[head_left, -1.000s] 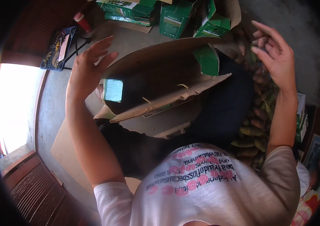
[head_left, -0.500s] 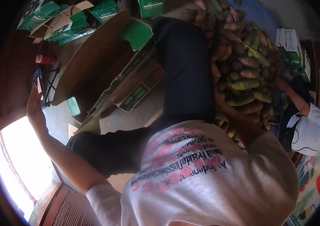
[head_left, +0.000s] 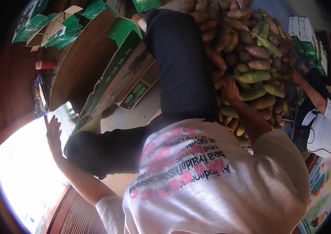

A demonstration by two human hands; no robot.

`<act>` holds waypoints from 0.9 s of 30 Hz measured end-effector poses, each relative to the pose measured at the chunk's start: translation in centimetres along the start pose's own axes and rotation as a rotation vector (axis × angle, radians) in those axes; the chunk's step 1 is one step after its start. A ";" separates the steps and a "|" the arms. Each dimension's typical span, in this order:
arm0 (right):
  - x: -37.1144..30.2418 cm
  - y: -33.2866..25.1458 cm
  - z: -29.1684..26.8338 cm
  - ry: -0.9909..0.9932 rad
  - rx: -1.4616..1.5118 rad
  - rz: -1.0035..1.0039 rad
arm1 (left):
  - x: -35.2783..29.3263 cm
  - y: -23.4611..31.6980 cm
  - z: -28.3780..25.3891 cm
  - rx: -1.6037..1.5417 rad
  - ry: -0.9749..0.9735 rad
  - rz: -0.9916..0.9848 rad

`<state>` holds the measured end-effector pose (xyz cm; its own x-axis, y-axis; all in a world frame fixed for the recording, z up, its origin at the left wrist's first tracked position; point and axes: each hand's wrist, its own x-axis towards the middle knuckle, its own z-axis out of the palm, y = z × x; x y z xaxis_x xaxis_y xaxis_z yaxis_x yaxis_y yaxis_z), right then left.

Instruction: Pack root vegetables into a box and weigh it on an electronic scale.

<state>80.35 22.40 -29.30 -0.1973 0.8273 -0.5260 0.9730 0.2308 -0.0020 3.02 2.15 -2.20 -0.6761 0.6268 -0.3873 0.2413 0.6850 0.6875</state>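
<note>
My left hand (head_left: 54,129) is held out at the left with its fingers stretched and nothing in it. Just beyond it stands a flat dark device (head_left: 39,96) with a bright picture on its face. At the right, my right hand (head_left: 231,92) lies against a heap of radishes (head_left: 257,77), long green ones and pinkish-brown ones. Its fingers look extended over the vegetables, none of them lifted. A large open cardboard carton (head_left: 111,74), green outside, tilts beside my left leg. Behind its side shows a digital scale (head_left: 136,94) with lit green displays.
Green cartons (head_left: 62,31) with raised flaps lie at the far left, near a red can (head_left: 46,65). White-and-green boxes (head_left: 306,37) stand stacked at the far right. Another person (head_left: 325,124) in a white shirt reaches into the heap from the right.
My left hand has drawn back from the flat device toward me. My right hand, earlier mostly behind my leg, now shows farther out on the heap. The view has shifted slightly.
</note>
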 end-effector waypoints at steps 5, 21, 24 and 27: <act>0.5 1.2 0.7 -0.078 -0.001 -0.077 | -1.1 0.7 0.6 -0.003 0.010 -0.040; -0.6 -0.9 -5.4 -0.418 -0.310 0.046 | -0.1 3.4 -1.4 0.181 0.195 0.255; 1.0 0.4 -9.9 -0.409 -0.333 0.049 | 1.9 5.3 -1.8 0.134 0.222 0.353; 1.7 0.0 -20.1 -0.218 -0.239 0.145 | 2.4 10.1 -1.1 0.196 0.173 0.501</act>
<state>77.60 34.11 -13.06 -0.0042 0.7372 -0.6756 0.9283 0.2541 0.2715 3.00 10.15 4.46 -0.5458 0.8346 0.0747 0.6757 0.3856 0.6283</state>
